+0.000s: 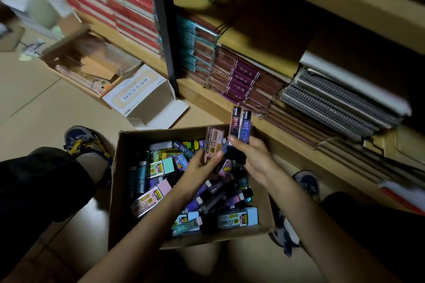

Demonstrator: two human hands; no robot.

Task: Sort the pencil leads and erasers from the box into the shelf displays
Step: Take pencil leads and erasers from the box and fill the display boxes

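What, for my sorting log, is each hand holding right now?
Left hand: grips a flat pink rectangular pack.
Right hand: grips two slim dark purple rectangular cases.

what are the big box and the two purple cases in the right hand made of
The box looks like plain brown cardboard, matte, with folded flaps and raw edges. The purple cases in the right hand are probably glossy plastic with printed labels; their edges catch light, but blur leaves it open.

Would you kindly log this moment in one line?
left hand: grips pink pack | right hand: grips two dark cases | box: full
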